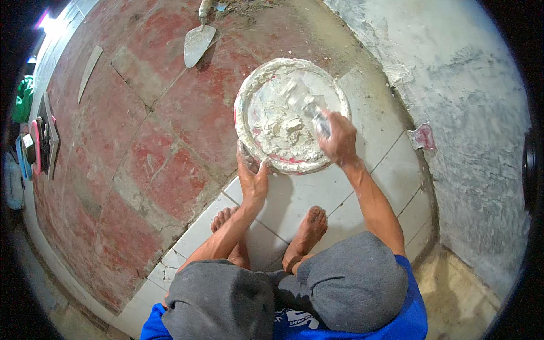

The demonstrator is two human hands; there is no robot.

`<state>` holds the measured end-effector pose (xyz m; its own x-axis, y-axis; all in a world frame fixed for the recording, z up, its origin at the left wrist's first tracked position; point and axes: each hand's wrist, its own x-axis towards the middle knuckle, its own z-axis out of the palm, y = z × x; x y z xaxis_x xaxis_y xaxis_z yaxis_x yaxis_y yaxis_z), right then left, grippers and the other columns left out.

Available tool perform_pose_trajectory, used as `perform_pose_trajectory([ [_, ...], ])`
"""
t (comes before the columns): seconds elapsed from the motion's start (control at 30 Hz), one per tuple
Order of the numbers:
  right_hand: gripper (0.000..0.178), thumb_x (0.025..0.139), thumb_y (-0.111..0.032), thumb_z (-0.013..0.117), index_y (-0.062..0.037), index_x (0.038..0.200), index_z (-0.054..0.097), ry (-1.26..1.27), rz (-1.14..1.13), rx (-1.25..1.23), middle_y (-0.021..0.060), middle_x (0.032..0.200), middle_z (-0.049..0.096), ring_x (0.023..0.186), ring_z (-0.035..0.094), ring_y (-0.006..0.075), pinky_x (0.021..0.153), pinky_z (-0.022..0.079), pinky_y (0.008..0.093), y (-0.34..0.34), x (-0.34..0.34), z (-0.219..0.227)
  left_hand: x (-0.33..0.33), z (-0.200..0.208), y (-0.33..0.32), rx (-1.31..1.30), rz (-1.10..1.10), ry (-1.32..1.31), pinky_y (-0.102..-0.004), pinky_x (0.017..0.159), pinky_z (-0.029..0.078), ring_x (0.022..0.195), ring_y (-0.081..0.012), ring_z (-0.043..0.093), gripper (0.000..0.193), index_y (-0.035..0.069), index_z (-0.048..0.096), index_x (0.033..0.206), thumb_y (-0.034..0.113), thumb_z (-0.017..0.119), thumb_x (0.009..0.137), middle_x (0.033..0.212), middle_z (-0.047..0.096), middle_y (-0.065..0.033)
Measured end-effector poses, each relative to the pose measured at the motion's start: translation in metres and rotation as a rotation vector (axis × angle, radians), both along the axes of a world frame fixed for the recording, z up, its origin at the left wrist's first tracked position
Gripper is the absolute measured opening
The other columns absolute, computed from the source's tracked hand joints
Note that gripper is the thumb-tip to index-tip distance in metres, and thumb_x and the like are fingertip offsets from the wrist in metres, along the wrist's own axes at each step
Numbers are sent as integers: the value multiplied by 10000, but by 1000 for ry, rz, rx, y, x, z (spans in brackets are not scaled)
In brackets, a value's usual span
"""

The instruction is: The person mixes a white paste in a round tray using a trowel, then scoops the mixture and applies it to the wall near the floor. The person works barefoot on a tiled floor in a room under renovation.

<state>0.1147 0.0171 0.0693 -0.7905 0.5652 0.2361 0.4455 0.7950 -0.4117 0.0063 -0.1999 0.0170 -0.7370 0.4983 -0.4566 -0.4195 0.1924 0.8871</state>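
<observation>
Over the round pan [242, 116], the scraper [311, 105] is pointing away from the person and to the left, its long axis running slantwise from the handle in the right hand [339, 140] to a blurred blade above the paste; whether blade and paste are touching, one cannot tell. The right fingers are wrapping around the handle. At the pan's near left, the left hand [253, 184] is touching the rim, thumb and fingers standing apart; whether they are pinching it is unclear. White paste [287, 131] is lying lumpy in the pan and coating its rim. Beyond, on the red floor [178, 175], a trowel [198, 46] is lying with its blade pointing toward the person.
</observation>
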Motion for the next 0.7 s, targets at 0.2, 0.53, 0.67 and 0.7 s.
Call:
perform_pose_trajectory([
  [0.2,336,773,-47,723,-102,1102,686,-100,113,188,107,1018,686,881,679,284,737,561,418,-22,21,30,-1,11,2,-18,-49,-11,-365,933,541,1161,-245,577,745,85,277,1575,-51,619,928,1307,551,-144],
  [0.53,273,826,-201,718,-60,1059,725,-267,-3,-273,155,957,693,863,692,347,749,552,420,57,3,-11,-2,17,-1,-84,-55,-104,-336,820,561,1028,-206,607,794,87,285,1579,4,678,893,1163,594,-118],
  [0.67,279,819,-227,724,-86,1060,733,-208,109,-185,151,942,694,873,689,336,775,549,419,67,-57,-20,-2,17,0,-130,-72,-12,-343,807,572,1018,-218,622,798,84,289,1578,0,680,887,1140,598,-118],
  [0.7,279,816,-228,726,-94,1060,735,-202,124,-179,153,937,693,875,688,332,781,549,418,68,-60,-20,-1,17,0,-117,-51,-32,-348,821,573,1030,-219,622,798,84,288,1578,-2,678,887,1156,595,-124],
])
